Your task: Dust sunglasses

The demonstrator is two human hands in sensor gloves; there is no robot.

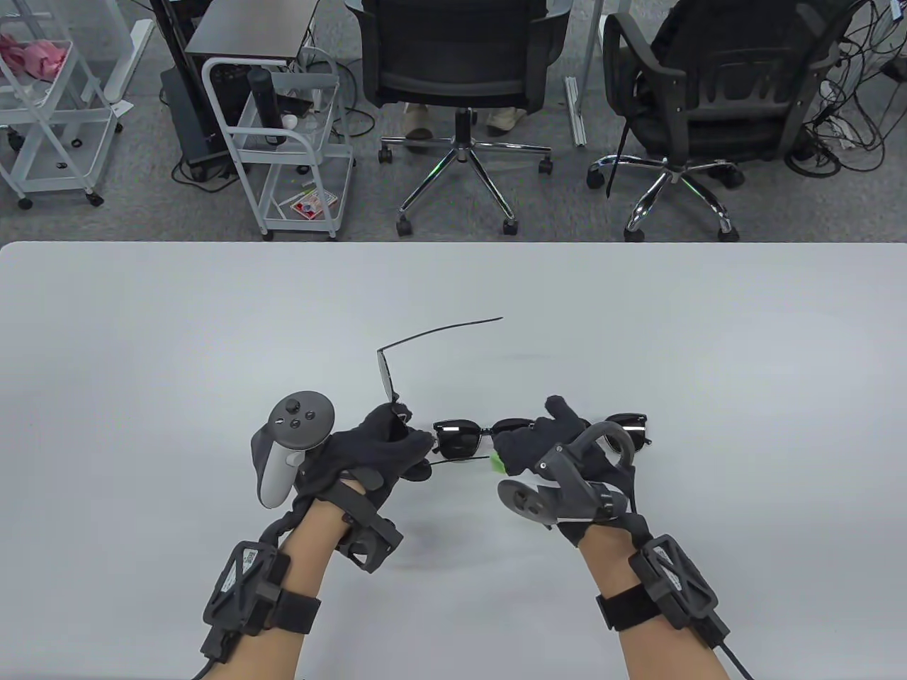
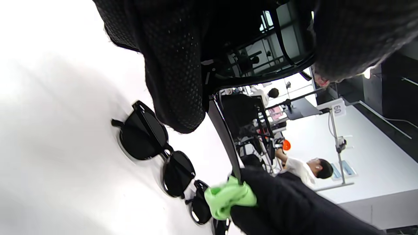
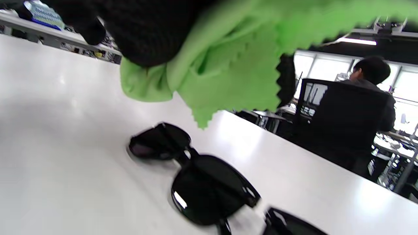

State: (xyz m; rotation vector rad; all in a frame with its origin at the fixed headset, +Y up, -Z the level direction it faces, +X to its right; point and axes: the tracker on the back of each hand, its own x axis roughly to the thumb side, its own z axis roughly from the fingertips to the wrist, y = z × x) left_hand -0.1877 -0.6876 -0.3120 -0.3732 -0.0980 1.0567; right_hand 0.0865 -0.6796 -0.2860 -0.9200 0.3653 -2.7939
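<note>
Holding a pair of thin-framed sunglasses [image 1: 388, 374] above the worktop [image 1: 142, 354], the left hand [image 1: 368, 453] pinches the frame near one lens; that lens stands nearly on edge, one temple arm reaching toward the upper right of the table view, the other running right toward the right hand [image 1: 545, 446]. The right hand's fingers are closed round a green cloth [image 3: 228, 65], pinching it onto that lower temple arm. Dark lenses and a slim black frame mark the held pair. Two further black sunglasses lie on the worktop: one pair [image 1: 475, 435] between the hands, its long axis left-right, another [image 1: 631, 428] just behind the right hand, partly hidden. Office chairs [image 1: 460, 71] and a white cart [image 1: 283, 142] stand beyond the worktop's far edge.
</note>
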